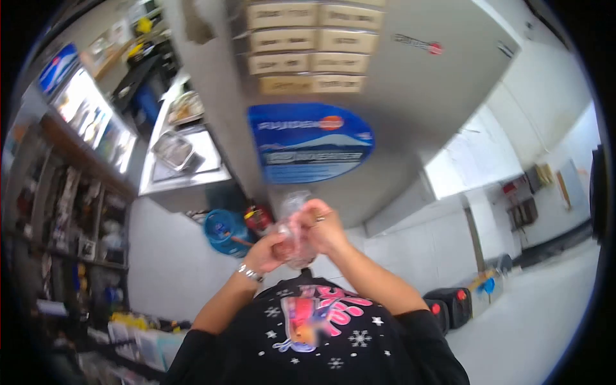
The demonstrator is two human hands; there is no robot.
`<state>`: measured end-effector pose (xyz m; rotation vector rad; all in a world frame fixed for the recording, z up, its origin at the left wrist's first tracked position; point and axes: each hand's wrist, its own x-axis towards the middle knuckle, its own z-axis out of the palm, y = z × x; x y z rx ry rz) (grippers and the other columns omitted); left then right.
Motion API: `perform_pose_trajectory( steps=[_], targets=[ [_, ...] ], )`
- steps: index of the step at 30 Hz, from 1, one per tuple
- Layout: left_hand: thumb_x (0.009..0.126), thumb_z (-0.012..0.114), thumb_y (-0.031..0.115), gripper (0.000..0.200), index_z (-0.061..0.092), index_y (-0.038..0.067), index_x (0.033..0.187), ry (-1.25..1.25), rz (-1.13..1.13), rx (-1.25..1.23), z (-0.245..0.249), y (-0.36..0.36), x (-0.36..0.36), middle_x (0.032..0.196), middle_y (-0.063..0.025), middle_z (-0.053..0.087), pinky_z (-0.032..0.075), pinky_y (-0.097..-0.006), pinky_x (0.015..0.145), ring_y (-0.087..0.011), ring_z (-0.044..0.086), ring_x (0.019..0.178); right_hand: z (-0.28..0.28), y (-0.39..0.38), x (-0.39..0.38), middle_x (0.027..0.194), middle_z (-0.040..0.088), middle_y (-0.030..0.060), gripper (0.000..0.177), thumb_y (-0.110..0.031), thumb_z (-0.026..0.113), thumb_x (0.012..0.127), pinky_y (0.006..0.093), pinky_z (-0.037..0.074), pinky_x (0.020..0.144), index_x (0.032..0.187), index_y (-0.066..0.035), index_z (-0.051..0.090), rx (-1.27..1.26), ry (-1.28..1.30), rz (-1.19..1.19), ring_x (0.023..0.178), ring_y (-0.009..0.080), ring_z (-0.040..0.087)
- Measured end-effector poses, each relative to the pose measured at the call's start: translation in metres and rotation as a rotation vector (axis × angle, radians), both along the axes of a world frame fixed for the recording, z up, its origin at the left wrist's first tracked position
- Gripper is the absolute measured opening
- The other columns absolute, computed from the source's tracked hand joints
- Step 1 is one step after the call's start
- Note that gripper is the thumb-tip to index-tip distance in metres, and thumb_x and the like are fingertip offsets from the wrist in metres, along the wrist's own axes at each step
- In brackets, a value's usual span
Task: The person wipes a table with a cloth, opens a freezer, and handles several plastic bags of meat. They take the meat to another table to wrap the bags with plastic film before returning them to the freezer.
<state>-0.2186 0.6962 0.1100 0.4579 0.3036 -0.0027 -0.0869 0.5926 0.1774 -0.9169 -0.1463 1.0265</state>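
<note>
Two bare hands are at work in my feed, and I take the blue sticker with rounded ends (314,168) on the grey metal cabinet (410,96) as my landmark. Its white lettering seems to begin "FUJIDE" beside an orange oval, and a lower strip looks like "INVERTER". Just below it in my view is a clear plastic bag with pinkish contents (298,250). The left hand (264,253) has its grip closed on the bag's near side; the right hand (324,228) has its grip pinched on the upper part. Above the sticker I see rows of tan rectangular labels (282,40), too blurred for me to read. To its upper right, a small logo with a red oval (417,44) repeats similar lettering. Left of the sticker, a silver metal tray (173,151) sits on a white bench (147,186); lower left is a blue plastic bucket (221,240).
</note>
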Motion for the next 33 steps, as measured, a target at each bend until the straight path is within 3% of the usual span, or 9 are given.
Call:
perform_pose_trajectory(
  steps=[3,4,5,7,20,26,28,31,33],
  targets=[
    [0.077,0.06,0.029,0.038,0.056,0.006,0.107,0.105,-0.036,-0.042,-0.016,0.007,0.006,0.079,-0.0022,0.061,0.044,-0.0284,0.055,-0.0118,0.054,0.059,-0.021,0.009,0.007,0.072,0.053,0.0027,0.012,-0.003,0.044,0.083,0.032,0.046,0.049,0.085,-0.009,0.055,-0.183,-0.242,-0.074,0.062,0.0141,0.053],
    [0.08,0.057,0.035,0.042,0.055,0.006,0.11,-0.165,-0.138,-0.169,-0.029,0.012,0.014,0.085,-0.0043,0.062,0.047,-0.0313,0.063,-0.0149,0.058,0.068,-0.023,0.007,0.011,0.073,0.056,0.0032,0.017,0.007,0.05,0.079,0.0271,0.045,0.049,0.085,-0.009,0.054,-0.163,-0.219,-0.024,0.064,0.0137,0.056],
    [0.083,0.054,0.042,0.048,0.053,0.006,0.114,0.085,0.025,0.001,0.001,-0.006,0.013,0.098,-0.0069,0.062,0.049,-0.0377,0.077,-0.0204,0.06,0.085,-0.028,0.014,0.007,0.073,0.057,0.004,0.021,0.011,0.048,0.076,0.0267,0.045,0.048,0.083,-0.007,0.054,-0.128,-0.363,-0.113,0.063,0.014,0.056],
    [0.085,0.051,0.044,0.053,0.047,0.01,0.125,0.062,-0.02,-0.037,0.009,-0.011,0.018,0.121,-0.0085,0.055,0.037,-0.046,0.097,-0.027,0.05,0.114,-0.02,0.017,0.007,0.068,0.057,0.0054,0.017,0.01,0.05,0.077,0.0259,0.045,0.048,0.081,-0.005,0.053,-0.082,-0.225,-0.08,0.06,0.0142,0.057],
    [0.07,0.062,0.032,0.059,0.047,0.006,0.121,0.062,-0.069,-0.001,-0.001,-0.011,0.042,0.118,-0.0125,0.054,0.035,-0.051,0.098,-0.0312,0.049,0.112,0.001,-0.008,0.067,0.069,0.056,0.0062,0.018,0.009,0.052,0.079,0.0239,0.045,0.043,0.083,-0.009,0.048,-0.003,0.057,-0.154,0.052,0.0137,0.055],
    [0.07,0.059,0.027,0.06,0.046,0.0,0.122,-0.068,-0.115,-0.045,0.034,-0.018,0.045,0.125,-0.0186,0.05,0.038,-0.0512,0.098,-0.0335,0.05,0.114,0.0,-0.031,0.117,0.067,0.055,0.0048,0.015,0.002,0.045,0.084,0.0281,0.044,0.046,0.082,-0.012,0.05,-0.093,-0.193,-0.423,0.056,0.0136,0.052],
    [0.071,0.058,0.026,0.059,0.044,0.006,0.125,-0.037,-0.157,-0.077,0.048,-0.016,0.044,0.127,-0.016,0.049,0.038,-0.0488,0.098,-0.0329,0.045,0.119,0.008,-0.044,0.118,0.066,0.054,0.0035,0.012,-0.004,0.044,0.088,0.0267,0.044,0.048,0.081,-0.01,0.051,-0.019,-0.273,-0.421,0.057,0.0129,0.051],
    [0.074,0.058,0.023,0.059,0.042,0.001,0.126,-0.016,-0.156,-0.084,0.023,-0.003,0.04,0.127,-0.0176,0.048,0.042,-0.0458,0.095,-0.0321,0.049,0.115,0.009,-0.054,0.113,0.07,0.054,0.0017,0.003,-0.008,0.052,0.088,0.0256,0.042,0.051,0.09,-0.01,0.052,-0.068,-0.336,-0.217,0.06,0.0126,0.051],
    [0.076,0.058,0.02,0.056,0.041,0.0,0.125,-0.079,-0.178,-0.146,0.025,-0.006,0.035,0.126,-0.0177,0.049,0.042,-0.0438,0.096,-0.0312,0.051,0.113,0.026,-0.055,0.098,0.075,0.053,0.0009,0.021,-0.01,0.067,0.079,0.0246,0.043,0.058,0.093,-0.009,0.051,-0.239,-0.436,-0.065,0.064,0.0115,0.051]
  ],
)
